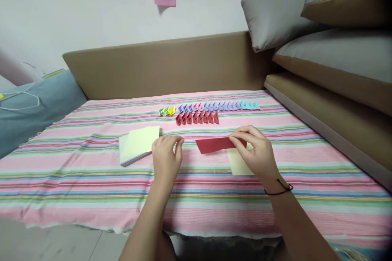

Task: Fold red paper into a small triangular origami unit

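Note:
My right hand [255, 151] pinches a narrow red strip of folded paper [214, 145] between thumb and fingers, its free end pointing left. Partly behind that hand, a pale yellow sheet [240, 164] lies on the striped cloth. Left of the red paper, my left hand [167, 153] has its fingers curled and the thumb tip against the index tip, with nothing visible in them. Just beside it rests a stack of paper squares [139, 144] with pale yellow on top. Beyond both hands, a row of small dark red folded paper pieces [197, 118] stands on the cloth.
Behind the red row runs a longer row of small folded pieces [223, 106] in green, yellow, purple, pink and light blue. A brown backrest [165, 67] borders the far edge of the striped cloth [92, 175]. Grey-brown cushions [330, 53] are piled on the right.

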`<state>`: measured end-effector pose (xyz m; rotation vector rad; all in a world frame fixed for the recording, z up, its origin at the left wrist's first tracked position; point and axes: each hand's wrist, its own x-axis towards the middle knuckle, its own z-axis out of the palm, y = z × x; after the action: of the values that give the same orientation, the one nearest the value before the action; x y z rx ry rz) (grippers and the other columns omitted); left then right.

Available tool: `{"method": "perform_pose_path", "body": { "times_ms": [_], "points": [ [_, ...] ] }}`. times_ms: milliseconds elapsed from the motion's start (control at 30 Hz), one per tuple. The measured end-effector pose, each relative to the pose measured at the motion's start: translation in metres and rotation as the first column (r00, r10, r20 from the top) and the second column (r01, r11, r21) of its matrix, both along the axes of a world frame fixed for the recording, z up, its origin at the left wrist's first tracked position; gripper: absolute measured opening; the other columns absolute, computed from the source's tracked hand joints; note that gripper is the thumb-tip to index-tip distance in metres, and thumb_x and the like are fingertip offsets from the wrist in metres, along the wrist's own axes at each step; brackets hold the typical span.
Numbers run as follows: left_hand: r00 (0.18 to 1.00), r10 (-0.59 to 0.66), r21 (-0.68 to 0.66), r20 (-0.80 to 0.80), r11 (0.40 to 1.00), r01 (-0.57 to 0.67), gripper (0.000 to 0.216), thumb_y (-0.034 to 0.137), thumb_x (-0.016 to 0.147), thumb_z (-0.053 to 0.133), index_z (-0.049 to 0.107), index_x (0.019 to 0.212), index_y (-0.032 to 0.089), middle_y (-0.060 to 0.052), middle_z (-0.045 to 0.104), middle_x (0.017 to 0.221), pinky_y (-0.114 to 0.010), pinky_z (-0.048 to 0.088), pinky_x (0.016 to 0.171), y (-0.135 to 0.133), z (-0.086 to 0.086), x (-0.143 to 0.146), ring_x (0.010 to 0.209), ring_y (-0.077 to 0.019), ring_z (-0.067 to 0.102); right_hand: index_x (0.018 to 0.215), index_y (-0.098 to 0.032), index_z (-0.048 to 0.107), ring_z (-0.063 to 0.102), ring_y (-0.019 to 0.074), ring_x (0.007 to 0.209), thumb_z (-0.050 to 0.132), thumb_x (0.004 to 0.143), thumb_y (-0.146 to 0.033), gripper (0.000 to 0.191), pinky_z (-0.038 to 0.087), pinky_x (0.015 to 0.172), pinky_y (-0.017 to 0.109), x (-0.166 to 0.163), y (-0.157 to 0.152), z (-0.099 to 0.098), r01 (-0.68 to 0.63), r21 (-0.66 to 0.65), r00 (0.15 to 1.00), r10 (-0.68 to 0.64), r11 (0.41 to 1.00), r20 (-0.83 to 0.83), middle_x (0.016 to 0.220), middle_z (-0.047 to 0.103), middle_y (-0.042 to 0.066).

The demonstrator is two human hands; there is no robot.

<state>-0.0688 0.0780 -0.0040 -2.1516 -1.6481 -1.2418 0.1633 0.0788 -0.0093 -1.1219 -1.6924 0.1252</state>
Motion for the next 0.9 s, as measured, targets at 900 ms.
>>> {"method": "perform_pose_path", "body": {
  "times_ms": [900],
  "points": [
    [0.733, -0.110, -0.285, 0.672, 0.874, 0.393, 0.015, 0.032, 0.078, 0.063, 0.067, 0.073, 0.019, -0.004, 0.069, 0.078, -0.029, 0.043, 0.070, -0.009, -0.004, 0.030, 0.075, -0.0195, 0.060, 0.085, -0.022, 0.065, 0.062, 0.0228, 0.090, 0.056, 0.085, -0.035, 0.016, 0.045, 0.081, 0.036, 0.017, 0.001, 0.003, -0.096, -0.284, 0.974, 0.031, 0.954, -0.224, 0.093, 0.068, 0.006]
  ]
}}
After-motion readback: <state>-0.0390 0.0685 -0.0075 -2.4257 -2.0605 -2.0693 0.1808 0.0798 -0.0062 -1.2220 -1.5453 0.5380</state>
